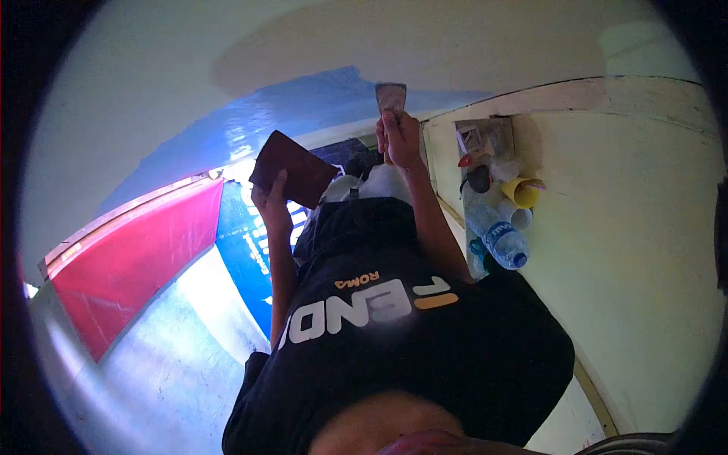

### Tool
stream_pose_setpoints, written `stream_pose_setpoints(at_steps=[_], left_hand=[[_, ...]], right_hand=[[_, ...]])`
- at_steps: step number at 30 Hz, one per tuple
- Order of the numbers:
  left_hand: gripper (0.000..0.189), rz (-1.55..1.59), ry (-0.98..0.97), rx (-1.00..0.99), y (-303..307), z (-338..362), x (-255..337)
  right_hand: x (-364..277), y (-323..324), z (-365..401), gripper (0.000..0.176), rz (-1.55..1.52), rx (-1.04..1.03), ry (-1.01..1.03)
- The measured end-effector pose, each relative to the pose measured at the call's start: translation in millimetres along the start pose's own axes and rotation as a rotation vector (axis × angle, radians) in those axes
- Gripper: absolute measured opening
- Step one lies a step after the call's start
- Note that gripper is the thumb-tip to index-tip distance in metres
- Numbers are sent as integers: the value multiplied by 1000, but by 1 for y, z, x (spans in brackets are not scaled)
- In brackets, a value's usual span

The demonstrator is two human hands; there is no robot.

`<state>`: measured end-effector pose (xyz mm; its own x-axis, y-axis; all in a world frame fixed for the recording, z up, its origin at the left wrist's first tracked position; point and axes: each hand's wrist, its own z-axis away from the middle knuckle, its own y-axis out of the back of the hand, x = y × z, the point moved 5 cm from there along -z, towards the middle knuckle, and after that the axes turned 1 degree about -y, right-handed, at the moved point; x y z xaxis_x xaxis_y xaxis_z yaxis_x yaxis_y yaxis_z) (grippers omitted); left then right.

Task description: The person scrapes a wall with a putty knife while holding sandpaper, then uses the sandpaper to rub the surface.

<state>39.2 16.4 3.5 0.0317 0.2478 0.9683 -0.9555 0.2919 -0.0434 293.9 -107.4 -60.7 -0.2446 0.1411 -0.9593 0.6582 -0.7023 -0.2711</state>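
Observation:
My left hand [274, 205] grips a flat, dark reddish-brown rectangular sheet [292, 167] by its lower edge, the thumb lying over its face. The sheet is tilted and looks stiff; its exact kind does not show. In my right hand [400, 139] is a putty knife [391, 96], held upright by its handle with the broad blade pointing away from me. The blade overlaps the pale wall [455, 53] beside a blue painted area [303, 102] in this view. Its handle is mostly hidden in my fingers.
To my right, a narrow board [464, 130] bears a clear plastic bottle [502, 241], a yellow cup [521, 192], a white cup [518, 218] and small items. A pale panel [629, 205] stands beyond. On the left hangs a red sheet [136, 265] next to a blue printed banner [243, 250].

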Motion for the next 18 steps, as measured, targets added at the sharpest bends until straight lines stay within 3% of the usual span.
stream_pose_setpoints(at_steps=[8,18], left_hand=[[29,7,-36,-27,-5,-2,9],[34,-22,-6,2,5,-5,-2]], right_hand=[[-4,2,-13,46,53,-29,87],[-4,6,-7,45,65,-47,25]])
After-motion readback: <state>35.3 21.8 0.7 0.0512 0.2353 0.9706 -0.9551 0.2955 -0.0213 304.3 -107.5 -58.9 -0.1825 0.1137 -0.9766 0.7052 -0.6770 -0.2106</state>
